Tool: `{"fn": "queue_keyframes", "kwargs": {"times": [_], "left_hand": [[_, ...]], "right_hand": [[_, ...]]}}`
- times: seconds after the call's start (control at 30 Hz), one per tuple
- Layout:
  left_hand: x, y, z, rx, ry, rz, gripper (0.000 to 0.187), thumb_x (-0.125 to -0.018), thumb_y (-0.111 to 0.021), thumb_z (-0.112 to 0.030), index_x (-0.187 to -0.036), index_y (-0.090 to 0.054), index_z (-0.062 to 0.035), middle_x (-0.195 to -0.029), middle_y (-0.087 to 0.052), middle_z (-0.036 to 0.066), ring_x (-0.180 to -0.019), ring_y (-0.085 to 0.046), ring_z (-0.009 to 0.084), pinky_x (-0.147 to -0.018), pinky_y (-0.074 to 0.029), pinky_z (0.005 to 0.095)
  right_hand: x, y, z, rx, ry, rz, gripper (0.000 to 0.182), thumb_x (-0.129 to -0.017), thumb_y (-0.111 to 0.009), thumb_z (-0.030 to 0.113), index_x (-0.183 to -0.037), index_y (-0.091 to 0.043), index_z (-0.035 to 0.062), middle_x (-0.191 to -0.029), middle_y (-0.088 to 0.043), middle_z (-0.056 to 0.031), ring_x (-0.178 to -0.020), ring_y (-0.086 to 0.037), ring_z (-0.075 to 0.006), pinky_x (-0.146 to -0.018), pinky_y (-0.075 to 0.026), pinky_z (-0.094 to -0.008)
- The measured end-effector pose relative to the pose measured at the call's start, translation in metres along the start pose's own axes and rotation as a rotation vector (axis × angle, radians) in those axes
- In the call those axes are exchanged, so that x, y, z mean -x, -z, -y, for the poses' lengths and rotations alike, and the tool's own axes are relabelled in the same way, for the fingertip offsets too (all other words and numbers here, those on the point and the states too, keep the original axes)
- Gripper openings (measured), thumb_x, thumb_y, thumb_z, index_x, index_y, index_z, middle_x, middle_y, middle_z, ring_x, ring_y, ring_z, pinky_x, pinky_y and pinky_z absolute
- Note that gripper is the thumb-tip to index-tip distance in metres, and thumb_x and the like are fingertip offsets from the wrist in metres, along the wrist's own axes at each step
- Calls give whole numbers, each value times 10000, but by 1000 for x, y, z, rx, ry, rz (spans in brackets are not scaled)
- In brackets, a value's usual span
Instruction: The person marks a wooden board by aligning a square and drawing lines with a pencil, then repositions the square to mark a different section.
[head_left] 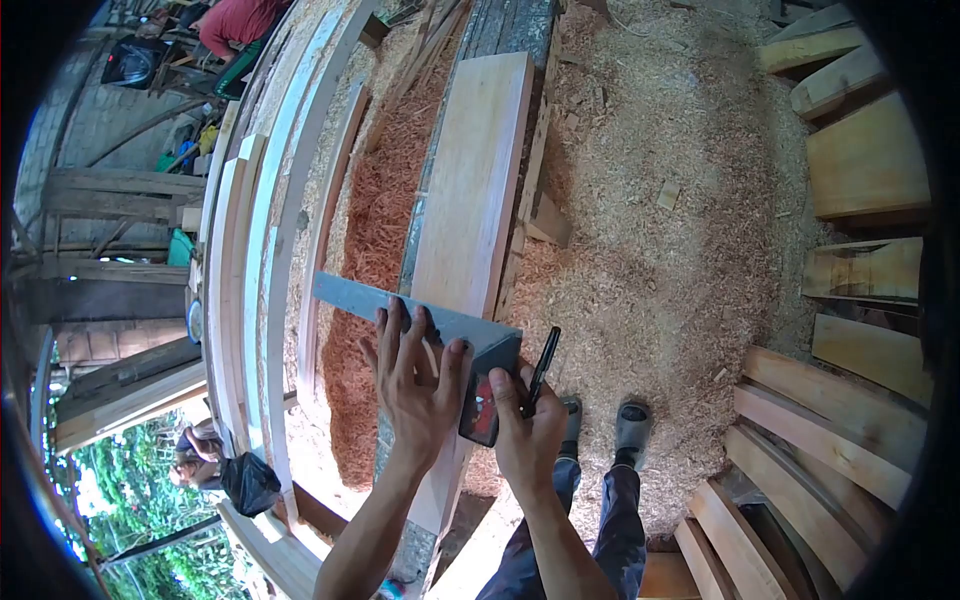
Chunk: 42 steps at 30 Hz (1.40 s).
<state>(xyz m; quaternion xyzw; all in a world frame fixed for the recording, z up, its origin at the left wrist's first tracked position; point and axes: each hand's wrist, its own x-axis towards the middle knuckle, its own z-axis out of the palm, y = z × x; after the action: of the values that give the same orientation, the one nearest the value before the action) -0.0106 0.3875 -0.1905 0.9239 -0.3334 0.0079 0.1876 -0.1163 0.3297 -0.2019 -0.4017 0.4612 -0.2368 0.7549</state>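
A pale wooden board (470, 190) lies lengthwise on a long narrow bench (505, 30). Across the board rests a flat grey metal blade (350, 294), joined to a dark handle with a red patch (482, 406), like a square. My left hand (412, 390) lies on the blade with its fingers spread. Between the fingers of my right hand (527, 420) is a black pen (546, 362), pointing up, and its thumb presses on the handle. The pen's lower end is hidden by the hand.
Long planks (285, 200) run along the left. Cut timber pieces (868, 160) line the right side. Shavings (650, 250) cover the floor. A person in a red top (240, 22) is at the upper left, another person (197, 455) at the lower left, near a black bag (250, 483).
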Motion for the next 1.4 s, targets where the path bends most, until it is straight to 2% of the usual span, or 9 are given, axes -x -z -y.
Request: {"fn": "queue_keyframes", "kwargs": {"times": [0.27,0.33,0.5,0.53,0.6,0.63,0.7,1.13,1.4], "left_hand": [[-2,-1,-2,-25,8,21,482,-905,-632,-229,-1315,-554,13,-1463,-427,215,-1415,-331,336,-1182,-76,493],[-2,0,-1,-12,3,30,519,-885,-653,-263,-1309,-555,19,-1450,-424,251,-1413,-304,405,-1162,-80,548],[-2,1,-2,-6,15,38,526,-887,-649,-259,-1324,-546,14,-1462,-414,243,-1418,-295,399,-1165,-56,542],[-2,1,-2,0,22,38,530,-887,-649,-258,-1329,-543,14,-1465,-411,241,-1419,-294,399,-1165,-52,541],[-2,1,-1,-3,21,40,530,-888,-649,-259,-1329,-542,14,-1467,-408,242,-1419,-294,400,-1165,-54,541],[-2,0,-1,-5,20,42,531,-888,-648,-259,-1330,-541,15,-1469,-405,243,-1419,-293,401,-1165,-56,541],[-2,1,-4,-28,21,38,510,-901,-631,-259,-1326,-546,12,-1465,-419,228,-1420,-301,378,-1173,-62,522],[-3,0,-3,13,15,9,485,-895,-640,-269,-1280,-579,19,-1444,-433,249,-1402,-321,409,-1153,-79,571],[-4,-4,8,29,36,-33,426,-896,-645,-289,-1229,-623,-26,-1402,-485,222,-1377,-370,379,-1148,-100,580]], "right_hand": [[-3,4,4,90,-45,40,296,-963,-617,271,-1067,-669,-2,-697,-656,-22,-602,-589,-67,-547,-455,-240],[-2,4,6,88,-58,46,303,-962,-618,272,-1080,-670,-2,-713,-673,-33,-624,-615,-75,-561,-476,-245],[-2,2,8,29,-63,27,313,-961,-619,273,-1092,-670,-7,-775,-713,-83,-648,-656,-92,-563,-493,-249],[-1,2,8,29,-64,26,313,-961,-619,273,-1092,-670,-7,-775,-713,-83,-648,-656,-92,-563,-493,-249],[-1,0,9,-48,-97,10,303,-958,-632,244,-1086,-660,-30,-680,-567,66,-606,-441,-4,-524,-342,-191],[-1,0,8,-48,-98,9,303,-958,-632,244,-1086,-660,-30,-680,-567,66,-606,-441,-4,-524,-342,-191],[-1,2,4,-18,-87,23,313,-960,-621,270,-1107,-670,-2,-759,-707,-76,-640,-650,-90,-554,-483,-246],[-3,2,4,41,-34,15,282,-962,-620,269,-987,-679,-6,-668,-654,-31,-568,-572,-66,-514,-422,-252],[0,13,5,70,-11,132,322,-932,-665,208,-1164,-623,-12,-741,-641,-12,-620,-563,-54,-554,-442,-241]]}}
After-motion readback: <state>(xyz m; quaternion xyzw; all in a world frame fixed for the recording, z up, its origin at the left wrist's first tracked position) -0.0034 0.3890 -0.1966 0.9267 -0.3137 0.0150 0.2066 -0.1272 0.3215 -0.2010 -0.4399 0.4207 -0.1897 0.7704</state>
